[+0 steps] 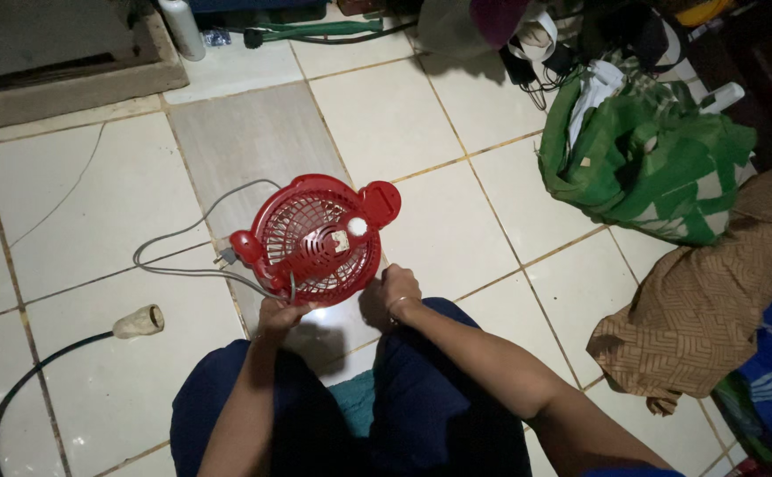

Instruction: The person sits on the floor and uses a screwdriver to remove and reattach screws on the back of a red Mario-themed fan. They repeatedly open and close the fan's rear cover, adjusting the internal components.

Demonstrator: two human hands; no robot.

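Note:
A small red fan (320, 238) with a round grille lies face down on the tiled floor in front of my knees, its white knob and switch facing up. Its grey cord (178, 256) loops off to the left and ends in a plug beside the fan. My left hand (280, 314) grips the fan's near rim where the cord enters. My right hand (395, 291) holds the rim's lower right edge, fingers curled around it.
A dark hose with a pale end piece (139, 321) lies at the left. Green cloth (651, 159) and brown patterned cloth (712, 300) are piled at the right. A white bottle (181, 28) and a stone step (59, 71) sit at the back left.

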